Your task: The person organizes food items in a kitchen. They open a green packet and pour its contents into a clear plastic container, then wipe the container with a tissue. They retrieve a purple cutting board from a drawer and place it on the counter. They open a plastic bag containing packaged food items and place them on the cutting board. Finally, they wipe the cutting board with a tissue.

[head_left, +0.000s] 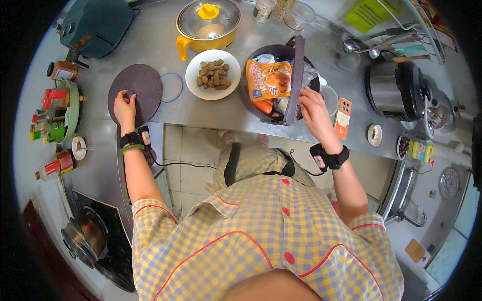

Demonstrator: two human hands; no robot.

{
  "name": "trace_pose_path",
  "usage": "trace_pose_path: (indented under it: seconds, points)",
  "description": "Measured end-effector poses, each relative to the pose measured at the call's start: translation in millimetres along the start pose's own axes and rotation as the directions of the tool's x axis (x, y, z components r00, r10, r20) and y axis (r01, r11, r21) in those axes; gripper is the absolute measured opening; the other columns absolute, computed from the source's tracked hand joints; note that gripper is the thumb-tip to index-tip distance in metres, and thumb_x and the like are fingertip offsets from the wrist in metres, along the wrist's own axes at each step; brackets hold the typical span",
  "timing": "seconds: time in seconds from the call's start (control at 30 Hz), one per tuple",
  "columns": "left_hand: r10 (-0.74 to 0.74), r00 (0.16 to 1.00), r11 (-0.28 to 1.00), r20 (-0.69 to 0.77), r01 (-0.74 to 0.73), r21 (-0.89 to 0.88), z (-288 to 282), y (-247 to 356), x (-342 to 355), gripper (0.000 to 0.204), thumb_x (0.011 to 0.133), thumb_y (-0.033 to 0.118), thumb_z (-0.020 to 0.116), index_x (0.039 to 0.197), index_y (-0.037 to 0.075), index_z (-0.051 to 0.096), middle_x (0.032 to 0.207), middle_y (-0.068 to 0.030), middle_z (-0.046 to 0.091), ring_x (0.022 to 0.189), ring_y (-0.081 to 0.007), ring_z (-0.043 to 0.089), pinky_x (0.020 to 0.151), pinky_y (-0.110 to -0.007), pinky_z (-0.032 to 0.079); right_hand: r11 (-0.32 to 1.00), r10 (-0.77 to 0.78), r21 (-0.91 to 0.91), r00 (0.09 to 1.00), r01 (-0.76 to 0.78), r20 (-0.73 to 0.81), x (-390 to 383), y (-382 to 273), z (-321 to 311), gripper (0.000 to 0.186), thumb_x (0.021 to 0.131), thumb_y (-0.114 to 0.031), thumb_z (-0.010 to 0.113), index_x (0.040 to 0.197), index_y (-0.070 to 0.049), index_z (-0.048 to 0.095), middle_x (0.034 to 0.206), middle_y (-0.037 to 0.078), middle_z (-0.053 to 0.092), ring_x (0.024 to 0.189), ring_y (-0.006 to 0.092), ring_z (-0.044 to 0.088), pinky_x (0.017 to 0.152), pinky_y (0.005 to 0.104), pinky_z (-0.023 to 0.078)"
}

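My left hand (125, 105) pinches the round dark purple lid (135, 85) on the steel counter at the left, beside a clear blue-edged lid (172, 88). A white bowl of peanuts (211, 75) stands at the middle. To its right a dark purple container (252, 103) with an upright handle (296, 60) holds an orange food pack (269, 78) and other packets. My right hand (312, 110) is at the container's right side, fingers curled by the handle; exactly what they grip is partly hidden. An orange phone-like item (343, 118) lies right of it.
A yellow pot (203, 42) with glass lid stands behind the bowl. A steel cooker (396, 90) is at the right, a sink (391, 190) below it. Condiment bottles (52, 115) and a green appliance (93, 27) are at the left, pots on a hob (85, 236) lower left.
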State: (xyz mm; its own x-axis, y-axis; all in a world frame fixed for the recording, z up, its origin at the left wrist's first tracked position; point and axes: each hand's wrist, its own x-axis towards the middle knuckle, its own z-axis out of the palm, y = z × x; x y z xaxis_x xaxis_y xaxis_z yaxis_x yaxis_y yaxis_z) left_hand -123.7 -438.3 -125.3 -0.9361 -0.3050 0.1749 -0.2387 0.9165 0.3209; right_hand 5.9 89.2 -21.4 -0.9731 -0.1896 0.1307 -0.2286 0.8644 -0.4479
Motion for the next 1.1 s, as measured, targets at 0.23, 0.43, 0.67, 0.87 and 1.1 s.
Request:
trace_pose_path:
  seconds: [0.23, 0.43, 0.67, 0.87, 1.1]
  points:
    - [0.073, 0.989, 0.991, 0.126, -0.057, -0.122, 31.1, -36.2, 11.7, 0.04, 0.076, 0.027, 0.069, 0.111, 0.01, 0.059, 0.081, -0.0102, 0.06, 0.077, -0.0266, 0.058, 0.072, -0.038, 0.047, 0.963, -0.153, -0.213, 0.985, 0.165, 0.074, 24.9, -4.7, 2.3, 0.024, 0.072, 0.002, 0.054, 0.094, -0.002, 0.061, 0.112, 0.012, 0.056, 0.118, 0.0317, 0.044, 0.097, 0.0417, 0.035]
    - [0.16, 0.987, 0.977, 0.016, -0.156, -0.145, 2.5, 10.5, -6.3, 0.041, 0.077, 0.025, 0.068, 0.113, 0.009, 0.057, 0.088, -0.0109, 0.059, 0.074, -0.0234, 0.058, 0.069, -0.036, 0.048, 0.967, -0.19, -0.173, 0.982, 0.186, -0.006, 28.3, -3.5, -14.5, 0.024, 0.069, 0.002, 0.055, 0.091, -0.005, 0.061, 0.103, 0.01, 0.058, 0.105, 0.0304, 0.05, 0.092, 0.0415, 0.038]
    - [0.464, 0.885, 0.764, -0.03, -0.417, -0.492, -45.6, 166.2, -65.4, 0.033, 0.074, 0.013, 0.069, 0.105, 0.005, 0.06, 0.09, -0.0113, 0.058, 0.08, -0.0233, 0.059, 0.07, -0.033, 0.048, 0.994, -0.076, -0.072, 0.995, 0.081, 0.066, 10.8, -3.7, -19.0, 0.032, 0.068, -0.016, 0.067, 0.097, -0.007, 0.06, 0.09, 0.009, 0.057, 0.089, 0.028, 0.052, 0.078, 0.038, 0.04]
    - [0.747, 0.665, 0.525, -0.028, -0.614, -0.59, -46.0, 271.6, -114.2, 0.031, 0.072, 0.012, 0.069, 0.1, 0.004, 0.058, 0.092, -0.0129, 0.057, 0.086, -0.0313, 0.055, 0.076, -0.038, 0.044, 0.985, 0.031, -0.169, 0.997, -0.018, 0.075, 6.7, -0.2, -2.4, 0.038, 0.067, -0.016, 0.066, 0.103, -0.006, 0.059, 0.089, 0.012, 0.057, 0.09, 0.0295, 0.053, 0.078, 0.0372, 0.039]
    - [0.738, 0.675, 0.512, -0.025, -0.583, -0.631, -43.7, 304.5, -128.3, 0.03, 0.072, 0.013, 0.07, 0.099, 0.006, 0.059, 0.093, -0.0108, 0.056, 0.091, -0.031, 0.054, 0.079, -0.038, 0.042, 0.635, 0.378, 0.648, 0.901, -0.42, 0.214, -12.2, 41.7, -22.7, 0.029, 0.083, -0.02, 0.053, 0.106, -0.003, 0.057, 0.097, 0.004, 0.058, 0.088, 0.0124, 0.052, 0.08, 0.0272, 0.041]
